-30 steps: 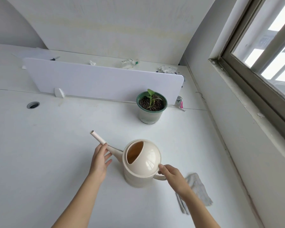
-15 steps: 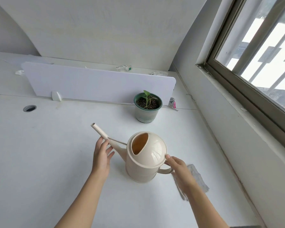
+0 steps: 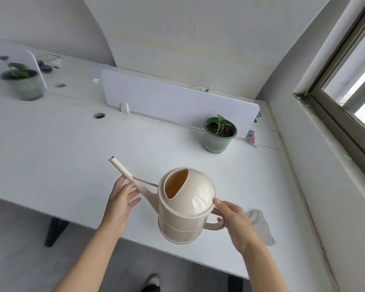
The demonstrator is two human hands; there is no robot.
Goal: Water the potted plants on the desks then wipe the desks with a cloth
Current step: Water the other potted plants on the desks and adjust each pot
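A cream watering can (image 3: 185, 207) hangs in the air above the white desk (image 3: 72, 157), spout pointing up and left. My right hand (image 3: 236, 224) grips its loop handle. My left hand (image 3: 120, 199) supports the spout from below with relaxed fingers. A small green potted plant (image 3: 219, 133) stands at the back right by the white divider panel (image 3: 177, 102). A second potted plant (image 3: 23, 83) stands blurred on the far left desk. A grey cloth (image 3: 261, 226) lies on the desk behind my right hand, partly hidden.
The wall and window sill (image 3: 333, 148) run along the right side. A cable hole (image 3: 99, 115) sits in the desk near the divider. Small litter (image 3: 251, 137) lies beside the right pot. The desk's front edge and floor, with my shoe (image 3: 154, 281), show below.
The watering can has been lifted off the desk and held higher. My view has pulled back and turned left, bringing the second plant, the desk's front edge and the floor into sight.
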